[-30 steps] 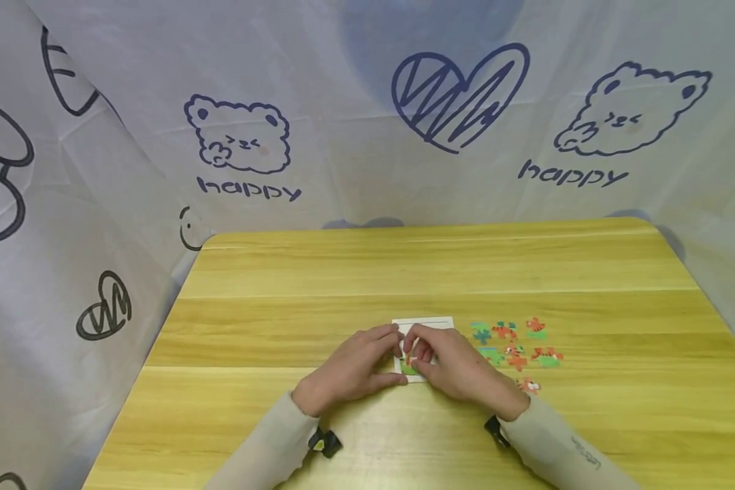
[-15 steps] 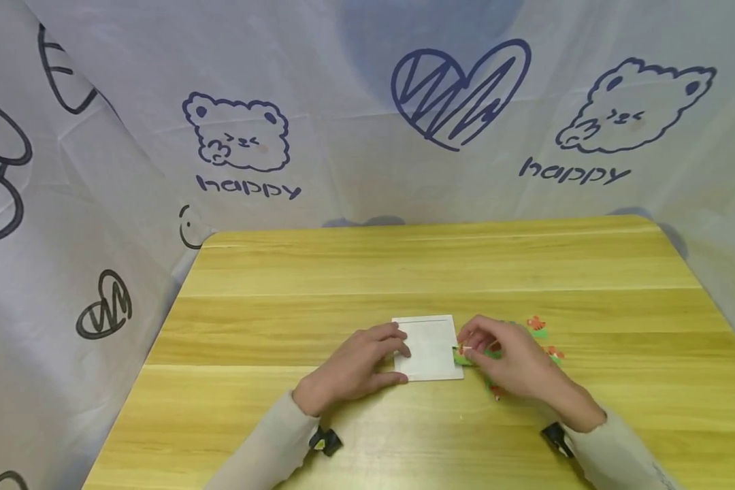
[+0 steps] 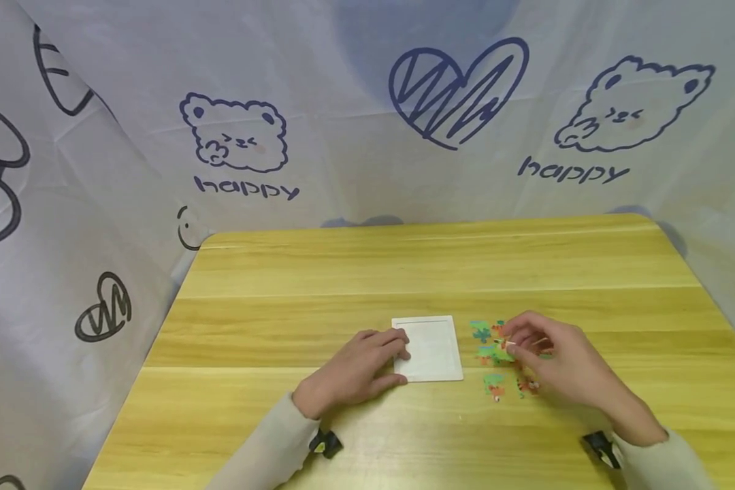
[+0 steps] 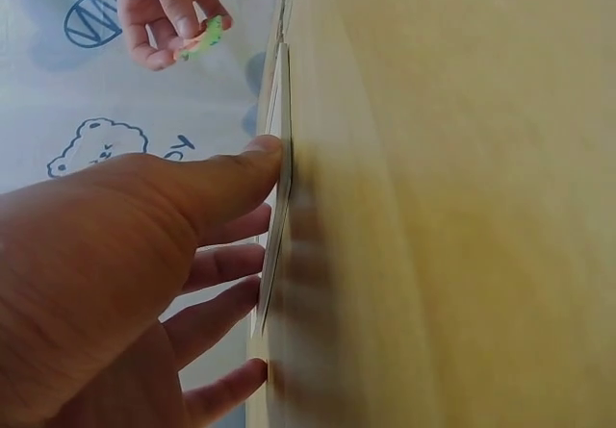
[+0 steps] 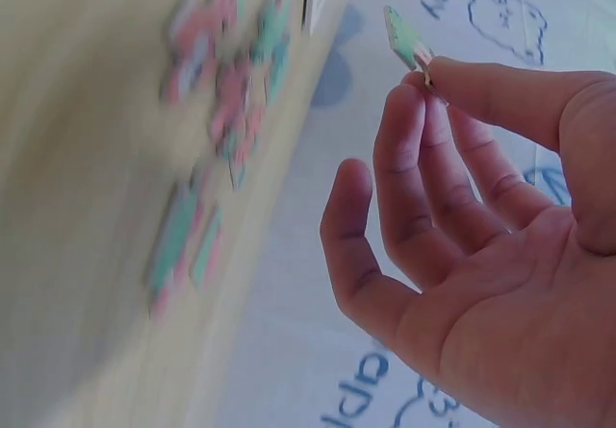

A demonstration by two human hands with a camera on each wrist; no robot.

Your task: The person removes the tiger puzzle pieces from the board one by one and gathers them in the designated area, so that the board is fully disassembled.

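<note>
A square white puzzle tray [image 3: 431, 350] with a raised rim lies on the table, its inside bare. At its left side rests my left hand [image 3: 358, 367]; the thumb [image 4: 255, 154] touches the tray's near edge and some fingers reach over the rim. My right hand [image 3: 557, 357] is raised right of the tray, above loose jigsaw pieces [image 3: 480, 331]. Between thumb and index finger it pinches a mostly green jigsaw piece [image 5: 408, 41], held clear of the table. Part of the loose group is hidden beneath this hand in the head view.
The loose pieces, green, orange and teal, lie in rough rows right of the tray, with a lower pair [image 3: 495, 388] nearer me. A wood-grain table [image 3: 318, 272] spreads around them. Behind it hangs a white printed cloth [image 3: 343, 136].
From over the tray, my right hand has moved right to above the loose pieces, carrying the pinched jigsaw piece away with it. My left hand stays at the tray's left side.
</note>
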